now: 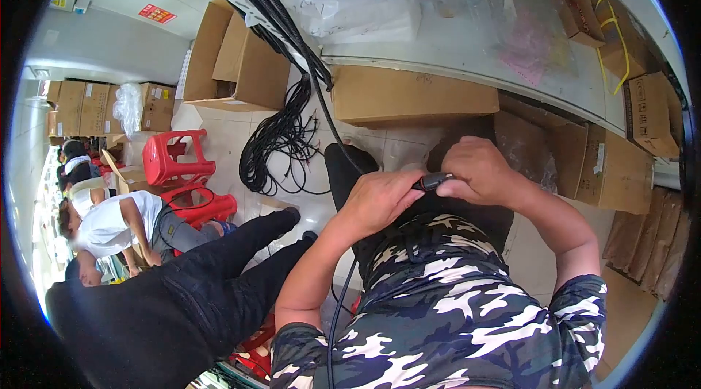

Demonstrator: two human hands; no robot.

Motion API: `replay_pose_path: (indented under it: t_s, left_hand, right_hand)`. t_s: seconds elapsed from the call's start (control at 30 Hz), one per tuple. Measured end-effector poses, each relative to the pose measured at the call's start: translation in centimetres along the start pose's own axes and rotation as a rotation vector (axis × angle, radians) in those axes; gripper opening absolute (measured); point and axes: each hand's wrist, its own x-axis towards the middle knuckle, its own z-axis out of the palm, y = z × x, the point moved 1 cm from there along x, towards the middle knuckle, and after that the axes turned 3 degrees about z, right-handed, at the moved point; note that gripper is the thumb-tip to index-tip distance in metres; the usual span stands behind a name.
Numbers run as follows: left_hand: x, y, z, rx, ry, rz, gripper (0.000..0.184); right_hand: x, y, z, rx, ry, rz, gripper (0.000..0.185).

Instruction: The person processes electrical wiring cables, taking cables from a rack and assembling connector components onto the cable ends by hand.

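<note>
My left hand (385, 201) is closed, with a small black cable connector (432, 182) between its thumb and fingers. The connector shows a reddish-orange edge; its far end is hidden by my fingers. From the other side, my right hand (478, 170) is curled with its thumb pressed against the connector. Both hands are in front of my lap. A black cable (326, 108) hangs from above and passes behind my left hand. Another black cable (334, 330) runs along my left side. Whether either joins the connector, I cannot tell.
A bundle of black cables (281, 144) hangs to the floor ahead on the left. Cardboard boxes (412, 95) stand beneath a worktop (453, 60) holding plastic bags. Red stools (179, 158) are at left. A person in black (146, 316) sits close on my left, with others beyond.
</note>
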Motion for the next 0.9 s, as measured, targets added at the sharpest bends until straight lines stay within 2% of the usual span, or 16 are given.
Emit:
replay_pose_path:
  t_s: [0.03, 0.1, 0.13, 0.17, 0.23, 0.27, 0.37, 0.43, 0.47, 0.5, 0.57, 0.63, 0.7, 0.77, 0.87, 0.9]
  left_hand:
    - [0.0, -0.1, 0.1, 0.001, 0.004, -0.007, 0.023]
    - [-0.3, -0.3, 0.3, -0.013, 0.044, 0.008, 0.022]
    - [-0.4, -0.5, 0.4, -0.009, 0.053, -0.005, 0.022]
    - [-0.4, -0.7, 0.7, -0.013, 0.043, 0.003, 0.022]
    - [-0.6, -0.5, 1.2, -0.012, 0.047, 0.004, 0.022]
    - [-0.5, -0.5, 1.4, -0.014, 0.022, 0.004, 0.021]
    - [-0.7, -0.7, 1.9, -0.012, 0.049, -0.003, 0.021]
    - [-0.8, -0.8, 2.1, -0.039, 0.066, 0.019, 0.019]
    - [-0.8, -0.8, 2.1, -0.036, 0.076, 0.008, 0.019]
    - [-0.8, -0.9, 2.0, -0.045, 0.026, -0.01, 0.019]
    - [-0.7, -0.8, 2.4, -0.022, -0.07, 0.014, 0.019]
    - [-0.8, -0.6, 3.4, -0.043, -0.079, 0.054, 0.019]
    - [-0.6, -0.8, 3.6, -0.05, -0.026, 0.024, 0.02]
    - [-0.6, -0.8, 3.5, -0.094, 0.047, 0.008, 0.022]
    - [-0.1, -0.9, 3.6, -0.149, 0.054, 0.046, 0.023]
    - [-0.1, -0.8, 3.8, -0.148, 0.098, 0.065, 0.024]
  right_hand:
    - [0.2, -0.5, -0.4, 0.002, -0.004, -0.006, 0.046]
    - [0.9, -1.9, -1.2, 0.336, 0.333, 0.003, 0.03]
    - [1.1, -1.0, 0.5, 0.22, 0.525, -0.184, 0.029]
    - [0.5, -0.8, 0.6, 0.229, 0.516, -0.196, 0.029]
    - [-0.7, -0.4, 1.1, 0.058, 0.13, -0.02, 0.033]
    - [-1.0, 0.3, 1.7, 0.144, 0.0, 0.044, 0.046]
    - [0.1, -2.2, -0.1, 0.23, 0.296, -0.003, 0.038]
    - [0.0, -1.8, -0.1, -0.044, 0.294, -0.254, 0.038]
    - [-0.3, -1.9, 0.2, -0.065, 0.283, -0.22, 0.028]
    - [-0.7, -2.0, 0.6, -0.066, 0.277, -0.235, 0.028]
    - [-1.2, -1.2, 1.7, 0.509, -0.088, 0.532, 0.019]
    - [-1.1, -0.9, 1.9, 0.58, -0.126, 0.477, 0.021]
    - [-1.7, -1.7, 2.0, 0.714, 0.179, 0.292, 0.028]
    - [-1.2, -2.2, 0.1, 0.263, 0.224, -0.039, 0.037]
    - [-1.7, -1.0, -0.2, -0.133, 0.152, -0.2, 0.043]
    - [-1.6, -1.4, -0.7, -0.25, 0.113, -0.207, 0.039]
